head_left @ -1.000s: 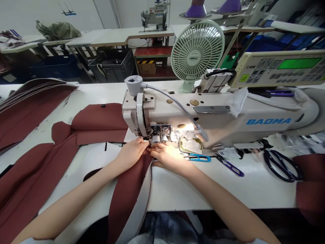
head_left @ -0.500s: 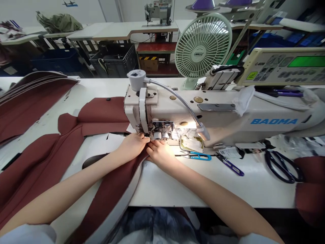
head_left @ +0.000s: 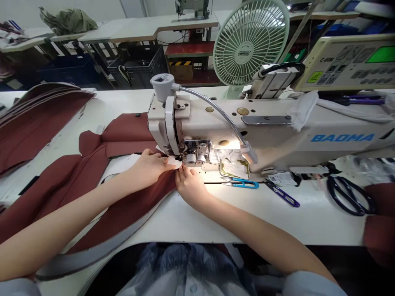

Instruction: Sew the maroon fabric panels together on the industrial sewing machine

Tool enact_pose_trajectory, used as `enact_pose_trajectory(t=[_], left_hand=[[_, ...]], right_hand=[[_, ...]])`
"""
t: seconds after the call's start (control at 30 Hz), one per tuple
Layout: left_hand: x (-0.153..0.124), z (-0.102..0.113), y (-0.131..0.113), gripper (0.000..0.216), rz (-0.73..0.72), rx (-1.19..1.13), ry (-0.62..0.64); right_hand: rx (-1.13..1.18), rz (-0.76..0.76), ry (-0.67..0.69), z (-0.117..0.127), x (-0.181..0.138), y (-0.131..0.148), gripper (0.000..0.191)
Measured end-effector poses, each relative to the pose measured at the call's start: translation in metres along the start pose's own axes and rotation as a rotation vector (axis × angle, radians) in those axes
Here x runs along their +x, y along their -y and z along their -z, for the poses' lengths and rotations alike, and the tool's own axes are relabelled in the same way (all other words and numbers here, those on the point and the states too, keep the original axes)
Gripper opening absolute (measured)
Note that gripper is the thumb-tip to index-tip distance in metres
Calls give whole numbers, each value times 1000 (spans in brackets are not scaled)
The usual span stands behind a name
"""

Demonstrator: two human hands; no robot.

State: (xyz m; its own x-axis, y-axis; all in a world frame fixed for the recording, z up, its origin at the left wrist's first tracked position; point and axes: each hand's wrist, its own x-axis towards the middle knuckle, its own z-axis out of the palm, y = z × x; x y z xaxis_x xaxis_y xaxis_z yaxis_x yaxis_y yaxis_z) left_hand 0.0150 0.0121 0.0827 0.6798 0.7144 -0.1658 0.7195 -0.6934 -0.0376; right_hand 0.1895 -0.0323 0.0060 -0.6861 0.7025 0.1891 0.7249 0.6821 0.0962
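Brown-red fabric panels [head_left: 129, 218] with a pale edging strip [head_left: 108, 243] run under the head of a white sewing machine [head_left: 271, 139]. My left hand [head_left: 150, 167] is closed at the needle area, with a small white piece [head_left: 174, 162] at its fingertips. Close beside it, my right hand [head_left: 191, 187] pinches the edge of the fabric just in front of the presser foot. The needle itself is hidden by the fingers and machine parts. A bent lamp [head_left: 249, 153] lights the spot.
To the right lie blue thread snips [head_left: 245, 183], purple thread snips [head_left: 285, 198] and dark-handled scissors [head_left: 350, 197]. A small tray [head_left: 235, 169] stands by the machine. Behind it are a green fan [head_left: 247, 51] and a control panel [head_left: 348, 65]. Stacked fabric pieces [head_left: 40, 119] lie at left.
The fabric's near end has swung left and its edge lies more sideways. My left hand has shifted slightly left, and a white piece now shows at its fingertips. The camera view has tilted down.
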Motion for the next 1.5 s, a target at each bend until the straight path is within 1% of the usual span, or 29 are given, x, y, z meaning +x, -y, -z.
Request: enact_pose_trajectory(t=[0.03, 0.07, 0.17, 0.27, 0.4, 0.63, 0.77, 0.9, 1.0, 1.13, 1.27, 1.37, 1.5], left_hand=[[-3, 1, 2, 53, -7, -18, 12], [-5, 1, 3, 51, -13, -44, 27], [-1, -3, 1, 35, -11, -101, 60], [7, -6, -2, 39, -8, -91, 64], [13, -6, 2, 35, -23, -52, 45], [18, -8, 3, 34, 21, -76, 46], [18, -9, 7, 35, 20, -73, 48], [19, -3, 11, 37, -23, -116, 61], [20, 0, 8, 39, 2, -155, 78], [23, -2, 5, 41, 61, -191, 90], [25, -5, 6, 40, 62, -196, 100], [26, -4, 8, 39, 67, -173, 109], [22, -3, 8, 39, 30, -168, 94]], right_hand=[[-46, 17, -32, -1, -2, 2, 34], [-84, 31, -58, -1, -4, 4, 36], [-130, 53, -86, 0, -5, 8, 37], [-141, 51, -93, 3, -1, 8, 38], [-131, 24, -81, 7, 5, 10, 39], [-152, 29, -56, 8, 20, 13, 36], [-173, -5, -84, 3, 19, 18, 37], [-215, -6, -128, 0, 15, 30, 37], [-276, 16, -86, 4, 24, 39, 36], [-211, 51, 19, 9, 45, 47, 32], [-191, -2, 20, 4, 55, 49, 33], [-184, -17, -14, 1, 52, 47, 32], [-198, -23, -78, 2, 37, 46, 34]])
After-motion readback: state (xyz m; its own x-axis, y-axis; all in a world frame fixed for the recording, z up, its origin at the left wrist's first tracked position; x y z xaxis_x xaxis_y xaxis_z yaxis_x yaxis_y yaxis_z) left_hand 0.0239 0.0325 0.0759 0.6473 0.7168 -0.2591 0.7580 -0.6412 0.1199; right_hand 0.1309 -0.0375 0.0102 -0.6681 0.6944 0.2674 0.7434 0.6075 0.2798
